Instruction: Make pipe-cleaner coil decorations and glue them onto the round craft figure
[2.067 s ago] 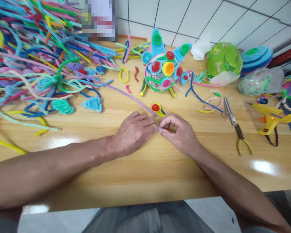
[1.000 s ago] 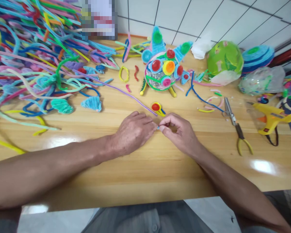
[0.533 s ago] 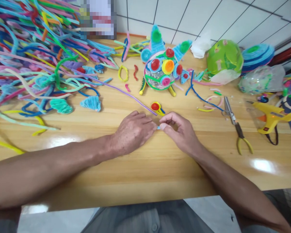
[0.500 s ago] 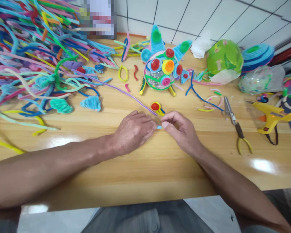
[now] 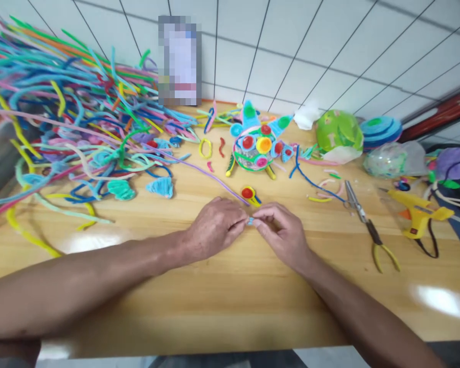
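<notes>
Between my fingertips is a short light-blue piece of pipe cleaner (image 5: 250,221), mostly covered by the fingers. My left hand (image 5: 218,228) pinches its left end, and my right hand (image 5: 281,232) pinches the right end. Just beyond them lies a small yellow and blue pipe-cleaner piece with a red round centre (image 5: 248,192). A long purple pipe cleaner (image 5: 210,175) runs from the left pile to near my left fingers. Farther back stands a colourful pipe-cleaner figure (image 5: 255,148) with blue pointed ears, red discs and yellow-tipped feet.
A big heap of pipe cleaners (image 5: 80,117) covers the left side. Pliers (image 5: 376,237), scissors (image 5: 354,202) and a yellow glue gun (image 5: 417,209) lie at the right. Behind them are a green rounded object (image 5: 339,132) and a clear plastic one (image 5: 391,159). A tiled wall bounds the back.
The camera view has tilted up, so everything sits lower in the picture. Both hands stay together at the light-blue piece, with the right fingers now closer to the left ones.
</notes>
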A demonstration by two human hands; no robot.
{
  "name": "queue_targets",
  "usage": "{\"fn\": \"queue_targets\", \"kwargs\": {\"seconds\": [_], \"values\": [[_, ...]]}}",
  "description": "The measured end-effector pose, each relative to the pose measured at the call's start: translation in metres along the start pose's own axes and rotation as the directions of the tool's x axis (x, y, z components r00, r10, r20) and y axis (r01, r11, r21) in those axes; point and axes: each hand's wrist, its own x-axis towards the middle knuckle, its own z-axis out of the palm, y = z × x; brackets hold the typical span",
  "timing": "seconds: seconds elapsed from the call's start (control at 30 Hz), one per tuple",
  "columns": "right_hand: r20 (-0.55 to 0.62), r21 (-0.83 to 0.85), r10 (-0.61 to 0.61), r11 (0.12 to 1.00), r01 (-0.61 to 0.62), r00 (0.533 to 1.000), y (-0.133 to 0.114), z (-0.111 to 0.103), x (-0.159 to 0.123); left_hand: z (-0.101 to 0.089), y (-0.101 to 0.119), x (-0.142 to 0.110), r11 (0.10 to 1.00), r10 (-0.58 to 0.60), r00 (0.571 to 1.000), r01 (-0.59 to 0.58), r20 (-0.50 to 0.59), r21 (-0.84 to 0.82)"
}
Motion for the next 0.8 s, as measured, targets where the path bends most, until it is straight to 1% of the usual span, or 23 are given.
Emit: {"fn": "queue_targets", "kwargs": {"seconds": [0.1,0.2,0.33,0.4,0.47,0.53,0.63,0.8], "values": [[-0.016,-0.013,-0.031,0.999,0.031,0.999,0.0000,0.0012,0.0001,0.0013,-0.0007,-0.0003,1.000,-0.001,0.999,0.001,-0.032,0.005],[0.001,-0.017,-0.024,1.000,0.024,1.000,-0.0003,0.0019,0.0000,0.0018,-0.0008,-0.0001,1.000,0.002,1.000,-0.001,-0.022,0.017],[-0.060,-0.022,-0.054,0.998,0.053,0.997,-0.0007,0.0016,0.0005,0.0025,-0.0001,0.0008,1.000,0.013,0.998,-0.013,-0.054,-0.008],[-0.039,-0.033,-0.072,0.997,0.070,0.997,-0.0008,0.0014,0.0012,0.0034,-0.0002,0.0012,1.000,0.021,0.998,-0.022,-0.064,-0.007],[-0.004,-0.048,-0.078,0.996,0.078,0.997,-0.0010,0.0014,0.0018,0.0045,-0.0007,0.0011,1.000,0.010,0.999,-0.009,-0.044,0.017],[-0.008,-0.069,-0.084,0.994,0.083,0.996,-0.0012,0.0015,0.0022,0.0053,-0.0011,0.0008,0.999,-0.009,1.000,0.010,-0.017,0.034],[-0.028,-0.096,-0.113,0.989,0.110,0.993,-0.0012,0.0022,0.0021,0.0057,-0.0014,0.0003,0.999,-0.022,1.000,0.022,-0.009,0.036],[0.028,-0.144,-0.146,0.978,0.148,0.989,0.0024,0.0038,0.0006,0.0063,-0.0023,-0.0002,0.999,-0.023,1.000,0.023,0.003,0.046]]}}
